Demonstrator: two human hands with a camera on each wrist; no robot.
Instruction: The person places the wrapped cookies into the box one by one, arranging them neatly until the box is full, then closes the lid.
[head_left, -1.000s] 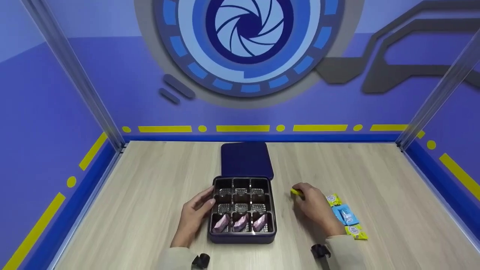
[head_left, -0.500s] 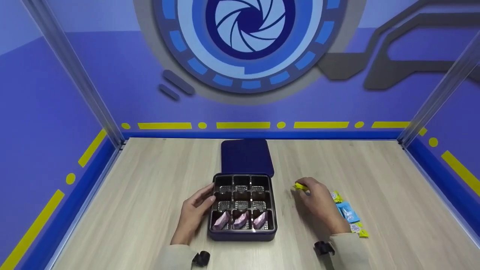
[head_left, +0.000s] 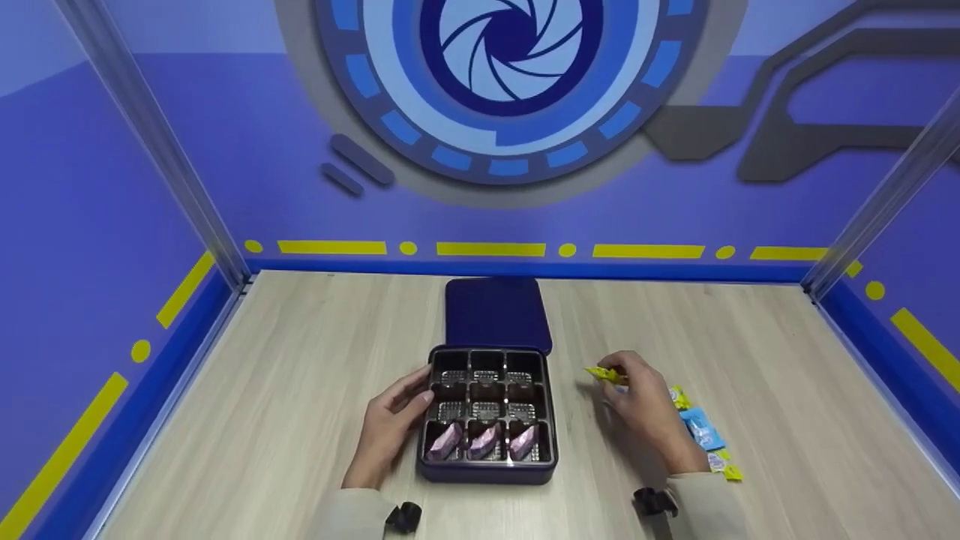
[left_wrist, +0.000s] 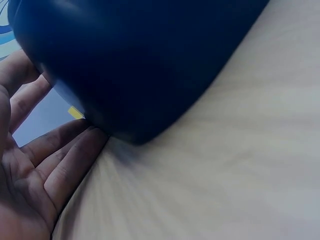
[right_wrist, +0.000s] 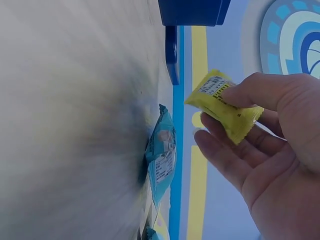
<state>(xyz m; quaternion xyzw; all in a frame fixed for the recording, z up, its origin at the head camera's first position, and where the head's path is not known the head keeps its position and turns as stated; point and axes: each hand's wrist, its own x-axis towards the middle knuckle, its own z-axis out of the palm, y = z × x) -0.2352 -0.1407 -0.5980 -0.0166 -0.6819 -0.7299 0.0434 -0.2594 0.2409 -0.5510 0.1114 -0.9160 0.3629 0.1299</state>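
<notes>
A dark blue box (head_left: 487,474) stands before me with a black divided tray inside. Shiny purple-pink pieces (head_left: 484,442) lie in the three front compartments; those behind hold nothing. At the box's left side my left hand (head_left: 391,426) touches its wall with thumb and fingertips, the fingers fairly straight in the left wrist view. To the right of the box, my right hand (head_left: 646,405) pinches a yellow wrapped candy (right_wrist: 222,106) between thumb and fingers, held above the table.
A dark blue lid (head_left: 498,315) lies flat behind the box. By my right forearm, a blue packet (head_left: 703,429) lies between a yellow packet (head_left: 679,397) and another yellow packet (head_left: 724,465). Walls enclose the table's back and sides.
My right hand has shifted slightly right and back with the yellow candy, which shows more between the fingers. The left hand stays at the box. The head view has tilted a little.
</notes>
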